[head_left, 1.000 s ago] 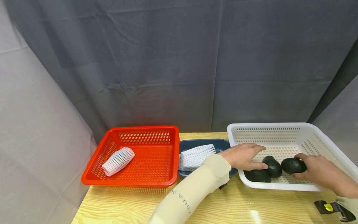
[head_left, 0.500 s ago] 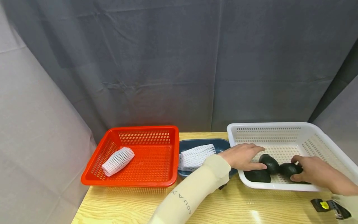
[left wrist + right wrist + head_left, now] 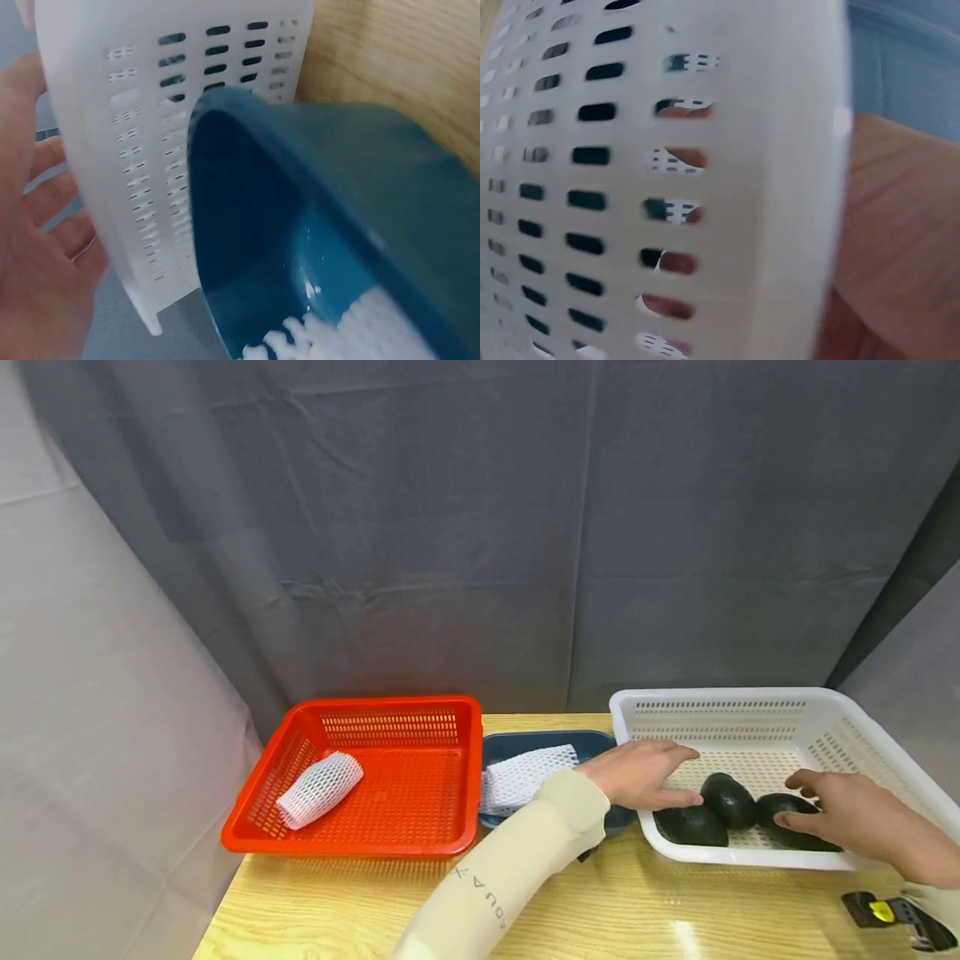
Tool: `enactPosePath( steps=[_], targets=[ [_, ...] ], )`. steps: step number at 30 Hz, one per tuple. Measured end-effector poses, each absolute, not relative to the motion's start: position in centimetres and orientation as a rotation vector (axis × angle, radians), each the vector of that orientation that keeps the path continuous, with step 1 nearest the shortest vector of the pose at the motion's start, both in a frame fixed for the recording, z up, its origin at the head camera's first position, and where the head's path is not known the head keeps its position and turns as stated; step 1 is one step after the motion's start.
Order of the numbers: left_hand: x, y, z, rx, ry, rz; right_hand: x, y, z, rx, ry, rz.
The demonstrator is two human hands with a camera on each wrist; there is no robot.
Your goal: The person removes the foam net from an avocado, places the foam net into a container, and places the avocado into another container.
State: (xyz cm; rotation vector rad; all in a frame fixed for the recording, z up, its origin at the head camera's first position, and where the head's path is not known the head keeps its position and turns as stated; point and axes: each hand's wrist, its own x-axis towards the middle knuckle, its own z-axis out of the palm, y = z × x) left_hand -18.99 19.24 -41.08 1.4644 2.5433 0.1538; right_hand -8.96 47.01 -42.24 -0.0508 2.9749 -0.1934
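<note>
Three dark green avocados lie along the front of a white plastic basket (image 3: 712,697): a left avocado (image 3: 692,827), a middle avocado (image 3: 727,802) and a right avocado (image 3: 783,814). My left hand (image 3: 643,774) reaches over the basket's left side, fingers extended and thumb tip by the middle avocado; whether it touches cannot be told. Over the right avocado hovers my right hand (image 3: 858,818), fingers and thumb spread, not gripping it. In the left wrist view the left hand (image 3: 45,262) is beside the basket wall. Basket wall partly hides the right hand (image 3: 904,232) in its wrist view.
A red basket (image 3: 352,847) at left holds a white foam net sleeve (image 3: 321,789). Between the baskets stands a blue tub (image 3: 600,743) with white foam netting (image 3: 528,777), partly behind the left forearm. Grey cloth (image 3: 450,527) hangs behind the wooden table (image 3: 637,910).
My right hand lowered an avocado into the basket's front and has let go of it, fingers now spread above. The left hand has shifted slightly left.
</note>
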Motion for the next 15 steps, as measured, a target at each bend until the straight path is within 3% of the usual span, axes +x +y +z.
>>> enactPosePath(
  steps=[15],
  targets=[
    [-19.9,16.3,-38.8,1.547,2.626,0.148,-8.6,43.3,-40.5,-0.313,3.310,-0.197]
  ],
)
